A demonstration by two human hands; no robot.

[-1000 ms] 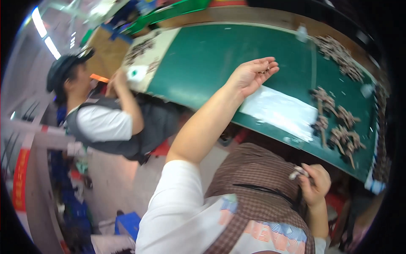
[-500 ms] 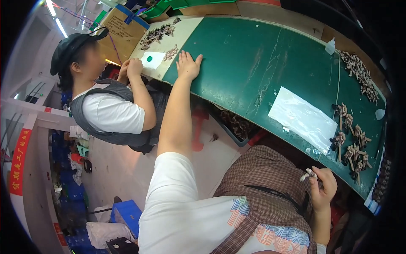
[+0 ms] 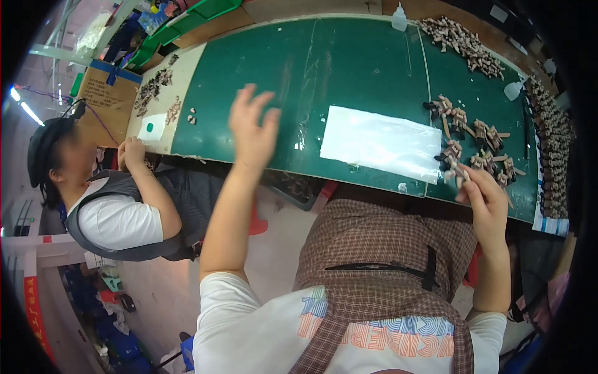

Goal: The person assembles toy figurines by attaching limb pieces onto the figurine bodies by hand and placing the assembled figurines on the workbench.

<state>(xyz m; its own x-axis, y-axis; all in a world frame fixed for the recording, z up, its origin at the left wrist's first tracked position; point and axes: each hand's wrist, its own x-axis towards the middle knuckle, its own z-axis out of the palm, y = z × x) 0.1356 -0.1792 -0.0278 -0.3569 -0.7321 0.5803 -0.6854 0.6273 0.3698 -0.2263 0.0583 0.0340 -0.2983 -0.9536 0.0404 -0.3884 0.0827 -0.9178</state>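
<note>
Small pale piece (image 3: 459, 175) pinched in right hand (image 3: 488, 202); left hand (image 3: 254, 128) spread wide over green table (image 3: 361, 68)

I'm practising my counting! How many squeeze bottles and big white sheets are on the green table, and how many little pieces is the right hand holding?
Squeeze bottles: 2
Big white sheet: 1
Small pale piece in the right hand: 1
Total: 4

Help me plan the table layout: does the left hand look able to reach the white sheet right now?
Probably yes: the left hand looks empty, left of the white sheet, with nothing visible in the way; the right hand holds a pale piece near the sheet's right end.
</note>
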